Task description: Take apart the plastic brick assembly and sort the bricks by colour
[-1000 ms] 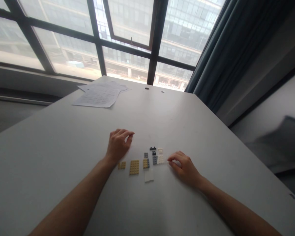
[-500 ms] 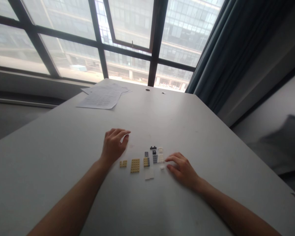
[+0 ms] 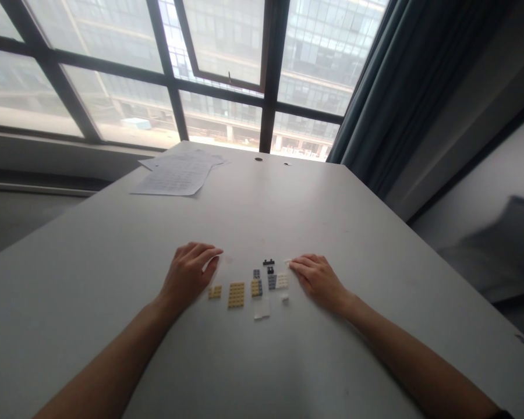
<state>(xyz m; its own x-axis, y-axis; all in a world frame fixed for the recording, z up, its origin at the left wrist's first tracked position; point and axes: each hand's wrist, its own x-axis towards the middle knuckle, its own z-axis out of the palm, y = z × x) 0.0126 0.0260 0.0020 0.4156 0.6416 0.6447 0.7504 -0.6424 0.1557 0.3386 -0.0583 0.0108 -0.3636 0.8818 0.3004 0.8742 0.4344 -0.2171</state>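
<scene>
On the white table lies a small cluster of toy building bricks. My left hand [image 3: 188, 270] rests to their left, fingers curved and thumb apart, holding nothing. Nearest to it are a small tan brick piece [image 3: 215, 292] and a larger tan studded plate [image 3: 236, 295]. The fingers of my right hand [image 3: 317, 280] are closed at the tips on a small white brick piece [image 3: 287, 262], mostly covered by them. Beside it are black pieces [image 3: 269, 262], a grey plate [image 3: 272, 281] and a white studded plate [image 3: 282, 281]. A tan-and-grey pair [image 3: 255, 288] sits mid-cluster.
A flat white piece [image 3: 261, 309] and a tiny white brick [image 3: 285, 299] lie at the cluster's near side. Printed papers [image 3: 170, 177] lie at the table's far left. Beyond the far edge are windows, with a dark curtain [image 3: 375, 93] at the right.
My right hand has moved up and slightly left, its fingers closing on the small white piece, which has shifted. My left hand has drawn slightly back and left. The view has shifted slightly.
</scene>
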